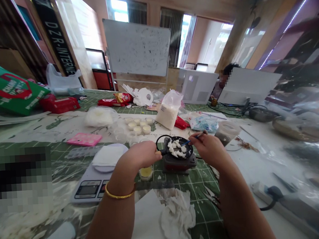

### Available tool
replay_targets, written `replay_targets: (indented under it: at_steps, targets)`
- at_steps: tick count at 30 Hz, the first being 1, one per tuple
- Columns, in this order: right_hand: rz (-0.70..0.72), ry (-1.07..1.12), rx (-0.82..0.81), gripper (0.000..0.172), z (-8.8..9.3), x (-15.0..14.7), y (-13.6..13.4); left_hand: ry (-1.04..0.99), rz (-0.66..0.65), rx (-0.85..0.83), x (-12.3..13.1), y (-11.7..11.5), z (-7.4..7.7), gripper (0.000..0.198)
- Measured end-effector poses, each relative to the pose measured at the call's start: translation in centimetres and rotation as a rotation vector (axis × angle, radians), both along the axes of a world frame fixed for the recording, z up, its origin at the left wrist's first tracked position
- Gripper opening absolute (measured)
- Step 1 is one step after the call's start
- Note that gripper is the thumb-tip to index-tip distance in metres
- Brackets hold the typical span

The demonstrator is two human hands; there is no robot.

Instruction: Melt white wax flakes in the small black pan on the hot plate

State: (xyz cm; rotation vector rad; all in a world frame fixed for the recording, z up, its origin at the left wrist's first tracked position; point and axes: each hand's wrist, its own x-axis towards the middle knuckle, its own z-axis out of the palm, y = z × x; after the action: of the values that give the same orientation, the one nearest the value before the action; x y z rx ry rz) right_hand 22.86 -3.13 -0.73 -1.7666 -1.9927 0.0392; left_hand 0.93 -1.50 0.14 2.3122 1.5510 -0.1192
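A small black pan [189, 153] sits on a little electric heater [175, 166], with white chunks [176, 148] inside it. My left hand [144, 153] is closed round the pan's handle. In my right hand [208, 145] is a thin blue stick-like tool [187, 142], its tip among the white chunks; its exact kind is unclear. Just below my left hand stands a small glass cup [146, 173] of yellowish liquid. A kitchen scale [91, 185] with a white folded cloth or tissue [109, 155] on it lies left of my left forearm.
Behind the pan are several small cream-filled cups [138, 126] and a bag of white pellets [167, 113]. Crumpled tissue [178, 215] and metal scissors or tweezers [211, 197] lie in front. A power strip [264, 194] is at right. A person [222, 83] sits behind a monitor [250, 83].
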Motion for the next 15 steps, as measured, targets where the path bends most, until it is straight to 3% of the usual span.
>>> replay_targets:
  at_steps: [4, 9, 12, 15]
  targets:
    - [-0.051, 0.067, 0.084, 0.028, -0.3, -0.2, 0.3, -0.001, 0.007, -0.007, 0.0, -0.1, 0.1, 0.037]
    - [0.044, 0.083, -0.034, 0.028, -0.4, -1.0, 0.4, -0.001, 0.002, 0.0, -0.1, -0.1, 0.0, 0.034]
    - [0.031, 0.124, 0.056, 0.029, -0.3, -1.3, 0.2, -0.003, 0.001, 0.006, -0.1, -0.1, -0.1, 0.034]
    - [0.076, 0.133, 0.028, 0.027, -0.4, -1.8, 0.1, -0.003, 0.001, 0.01, -0.1, 0.0, 0.0, 0.034]
